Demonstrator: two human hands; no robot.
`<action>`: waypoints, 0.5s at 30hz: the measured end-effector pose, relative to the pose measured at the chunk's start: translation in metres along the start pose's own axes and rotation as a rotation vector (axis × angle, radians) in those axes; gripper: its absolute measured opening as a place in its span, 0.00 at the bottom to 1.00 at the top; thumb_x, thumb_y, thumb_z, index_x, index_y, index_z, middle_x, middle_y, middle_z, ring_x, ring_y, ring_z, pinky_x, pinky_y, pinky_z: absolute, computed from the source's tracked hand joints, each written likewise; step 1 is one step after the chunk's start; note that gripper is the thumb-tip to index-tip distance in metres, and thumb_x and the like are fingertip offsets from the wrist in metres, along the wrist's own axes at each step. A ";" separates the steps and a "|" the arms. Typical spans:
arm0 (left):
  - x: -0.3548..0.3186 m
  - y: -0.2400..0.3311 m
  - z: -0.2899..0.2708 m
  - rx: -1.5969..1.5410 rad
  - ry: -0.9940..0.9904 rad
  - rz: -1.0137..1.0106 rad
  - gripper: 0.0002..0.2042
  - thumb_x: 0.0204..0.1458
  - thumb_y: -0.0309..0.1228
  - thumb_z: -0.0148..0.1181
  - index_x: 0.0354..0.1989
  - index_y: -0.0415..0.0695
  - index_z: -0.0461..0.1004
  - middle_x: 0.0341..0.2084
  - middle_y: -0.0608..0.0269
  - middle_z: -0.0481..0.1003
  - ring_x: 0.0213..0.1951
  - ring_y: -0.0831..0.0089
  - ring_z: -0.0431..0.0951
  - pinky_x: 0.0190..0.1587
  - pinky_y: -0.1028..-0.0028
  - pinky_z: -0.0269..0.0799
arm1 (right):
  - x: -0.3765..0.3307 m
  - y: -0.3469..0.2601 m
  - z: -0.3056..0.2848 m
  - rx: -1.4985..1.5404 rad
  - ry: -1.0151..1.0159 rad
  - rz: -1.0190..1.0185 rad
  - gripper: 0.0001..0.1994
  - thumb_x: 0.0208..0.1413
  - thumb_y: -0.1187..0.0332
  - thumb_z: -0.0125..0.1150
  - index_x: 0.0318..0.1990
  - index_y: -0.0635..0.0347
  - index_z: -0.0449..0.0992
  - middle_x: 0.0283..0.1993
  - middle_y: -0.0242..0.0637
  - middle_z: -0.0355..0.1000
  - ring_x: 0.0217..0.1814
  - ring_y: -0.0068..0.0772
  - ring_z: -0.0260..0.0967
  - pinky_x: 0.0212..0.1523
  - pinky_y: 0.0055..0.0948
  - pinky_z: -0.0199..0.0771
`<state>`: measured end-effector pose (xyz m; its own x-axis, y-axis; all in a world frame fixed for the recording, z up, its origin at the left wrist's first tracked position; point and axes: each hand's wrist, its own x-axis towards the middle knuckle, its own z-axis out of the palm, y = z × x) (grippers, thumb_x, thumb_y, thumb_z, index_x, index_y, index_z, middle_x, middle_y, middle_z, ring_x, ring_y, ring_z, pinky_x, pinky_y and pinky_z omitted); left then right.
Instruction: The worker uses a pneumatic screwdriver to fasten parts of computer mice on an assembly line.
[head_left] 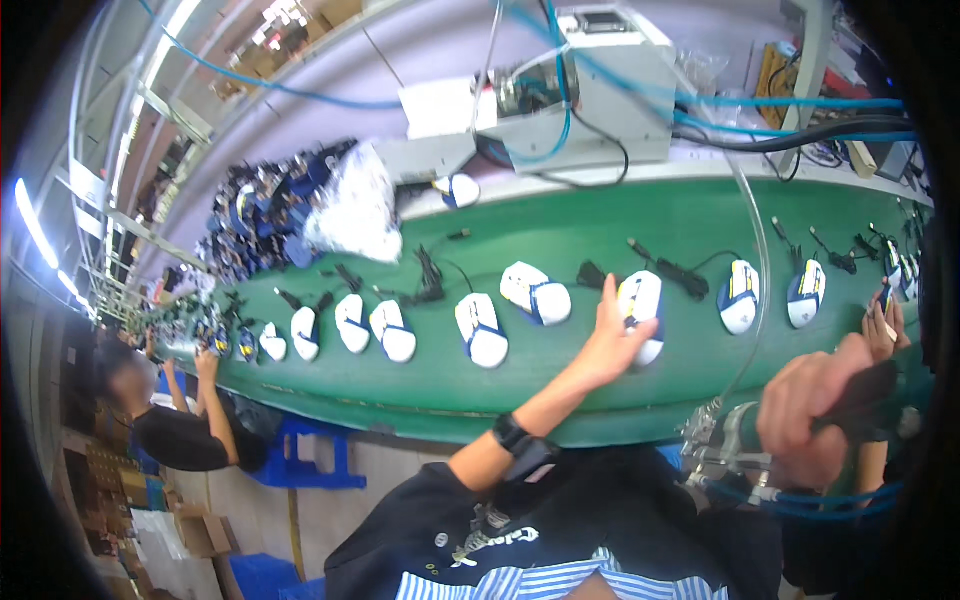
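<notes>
My left hand [608, 345] is closed on a white and blue computer mouse [643, 292], thumb and fingers at its sides, on the green conveyor belt [590, 410]. Raised close to the camera at right, my right hand [808, 405], slightly blurred, is curled round a hand tool with metal fittings [715, 440] and blue air tubes; its exact kind is unclear. Nearest on the right is another mouse [740, 298], with one more [806, 293] beyond it. To the left, a tilted mouse [536, 294] and an upright one [482, 330] lie with bundled cables.
More mice [392, 331] line the belt leftward. A clear plastic bag [358, 215] rests by a heap of dark blue parts [265, 205]. A grey machine [620, 90] stands behind, with a clear tube [760, 230] hanging in front. Co-workers' hands are at left [206, 362] and far right [884, 325].
</notes>
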<state>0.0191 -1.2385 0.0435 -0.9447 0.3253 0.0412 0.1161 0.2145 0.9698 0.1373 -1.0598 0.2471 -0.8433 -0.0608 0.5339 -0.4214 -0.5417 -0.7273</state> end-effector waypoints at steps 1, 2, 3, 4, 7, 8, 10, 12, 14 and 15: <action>0.008 0.025 0.004 0.218 -0.007 0.042 0.50 0.55 0.43 0.61 0.69 0.29 0.29 0.61 0.33 0.54 0.64 0.45 0.55 0.68 0.60 0.50 | -0.006 0.005 -0.003 0.029 0.035 -0.001 0.18 0.50 0.72 0.71 0.38 0.62 0.63 0.17 0.31 0.65 0.14 0.25 0.62 0.15 0.24 0.65; 0.008 0.029 -0.004 0.498 0.111 0.194 0.49 0.52 0.45 0.63 0.69 0.31 0.37 0.60 0.31 0.53 0.63 0.39 0.54 0.65 0.54 0.51 | -0.011 0.012 -0.007 0.035 0.039 0.093 0.17 0.48 0.71 0.71 0.37 0.63 0.65 0.18 0.30 0.65 0.15 0.21 0.60 0.16 0.23 0.63; 0.010 0.040 -0.011 0.724 0.173 0.251 0.48 0.51 0.47 0.64 0.69 0.32 0.42 0.59 0.31 0.53 0.62 0.37 0.54 0.64 0.51 0.52 | -0.017 0.011 -0.006 -0.110 0.073 0.088 0.17 0.47 0.71 0.72 0.37 0.63 0.66 0.20 0.29 0.65 0.16 0.19 0.59 0.17 0.21 0.62; 0.012 0.049 -0.016 0.947 0.231 0.316 0.46 0.49 0.48 0.65 0.68 0.33 0.47 0.59 0.31 0.53 0.61 0.35 0.53 0.63 0.48 0.52 | -0.021 0.011 -0.008 -0.254 0.129 0.083 0.17 0.46 0.71 0.72 0.37 0.63 0.68 0.21 0.28 0.65 0.18 0.16 0.59 0.19 0.20 0.60; 0.002 0.038 -0.042 1.180 0.291 0.204 0.40 0.47 0.50 0.66 0.66 0.44 0.58 0.60 0.30 0.55 0.61 0.34 0.55 0.62 0.45 0.52 | -0.022 0.001 0.006 -0.138 0.248 0.204 0.13 0.45 0.75 0.64 0.35 0.60 0.65 0.20 0.28 0.63 0.20 0.16 0.60 0.21 0.17 0.57; -0.006 0.011 -0.060 1.243 0.323 0.088 0.36 0.47 0.50 0.66 0.62 0.48 0.64 0.60 0.32 0.57 0.61 0.35 0.56 0.62 0.45 0.52 | -0.007 -0.003 0.012 -0.192 0.260 0.236 0.11 0.40 0.78 0.64 0.32 0.60 0.69 0.24 0.27 0.65 0.23 0.16 0.62 0.23 0.17 0.59; -0.013 -0.016 -0.085 1.271 0.297 0.208 0.29 0.46 0.47 0.67 0.55 0.47 0.70 0.60 0.36 0.58 0.61 0.35 0.56 0.62 0.46 0.52 | -0.002 0.009 0.001 -0.294 0.192 0.155 0.19 0.40 0.75 0.74 0.40 0.64 0.72 0.31 0.31 0.71 0.30 0.18 0.69 0.29 0.20 0.67; -0.024 -0.029 -0.100 1.289 0.194 0.345 0.28 0.47 0.44 0.67 0.55 0.45 0.70 0.60 0.36 0.58 0.61 0.36 0.56 0.62 0.46 0.53 | -0.010 0.017 0.000 -0.332 0.256 0.096 0.16 0.42 0.72 0.72 0.40 0.64 0.75 0.33 0.34 0.76 0.35 0.23 0.74 0.37 0.25 0.73; -0.031 -0.030 -0.118 1.200 0.033 0.384 0.30 0.45 0.37 0.67 0.58 0.41 0.66 0.61 0.34 0.56 0.63 0.37 0.55 0.63 0.44 0.51 | 0.000 0.017 -0.011 -0.418 0.103 0.007 0.15 0.44 0.70 0.70 0.40 0.65 0.76 0.34 0.36 0.78 0.35 0.22 0.74 0.39 0.25 0.73; -0.034 -0.027 -0.128 1.070 0.019 0.411 0.34 0.42 0.33 0.67 0.60 0.38 0.63 0.61 0.33 0.55 0.64 0.37 0.54 0.64 0.47 0.53 | 0.005 0.015 -0.008 -0.455 0.098 0.010 0.12 0.48 0.69 0.68 0.38 0.66 0.77 0.33 0.37 0.78 0.34 0.21 0.73 0.39 0.25 0.73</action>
<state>0.0093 -1.3735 0.0464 -0.7786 0.5400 0.3197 0.6096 0.7718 0.1810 0.1237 -1.0610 0.2355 -0.8666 0.0274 0.4982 -0.4978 -0.1168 -0.8594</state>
